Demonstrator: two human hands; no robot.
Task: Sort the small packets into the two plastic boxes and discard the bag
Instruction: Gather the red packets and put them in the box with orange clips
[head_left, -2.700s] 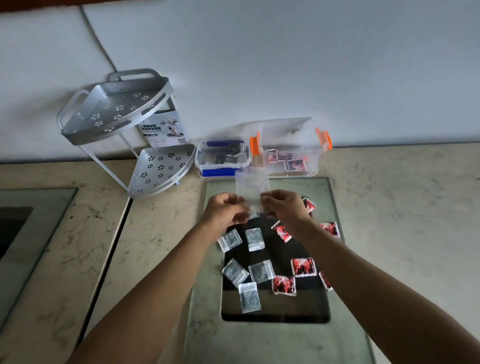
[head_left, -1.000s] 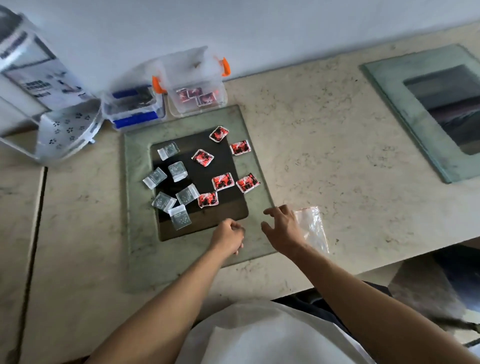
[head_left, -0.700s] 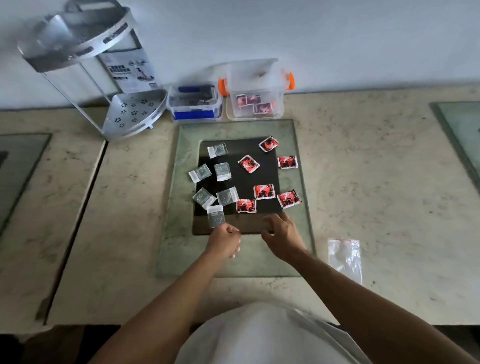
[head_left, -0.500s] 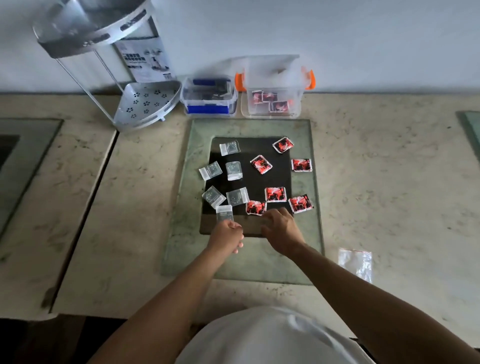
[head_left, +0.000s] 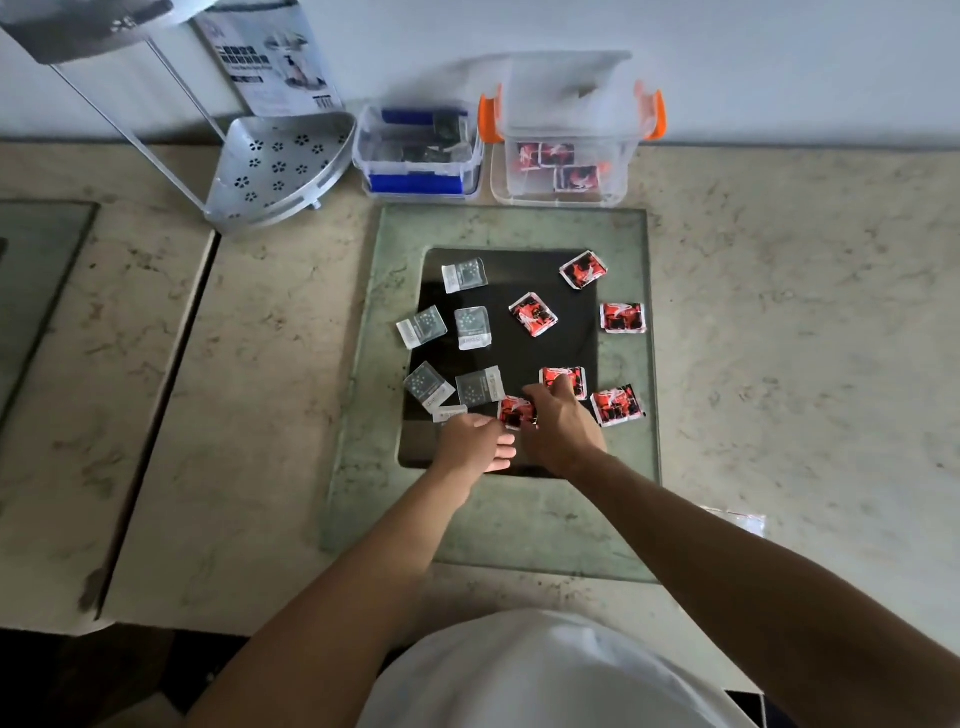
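Upper centre: blue-latched box (head_left: 418, 150) holding dark and clear packets, hard to make out; beside it the orange-latched box (head_left: 566, 156), lid raised, holding red packets. Mid-frame, on the glass panel (head_left: 498, 519): clear packets (head_left: 472, 326) left, red packets (head_left: 532, 314) right. Left hand (head_left: 470, 447) curled over a clear packet, grasp not discernible; right hand (head_left: 558, 423) fingers spread on two red packets, grip unclear. The bag (head_left: 740, 519), right of centre, is partly hidden by the forearm.
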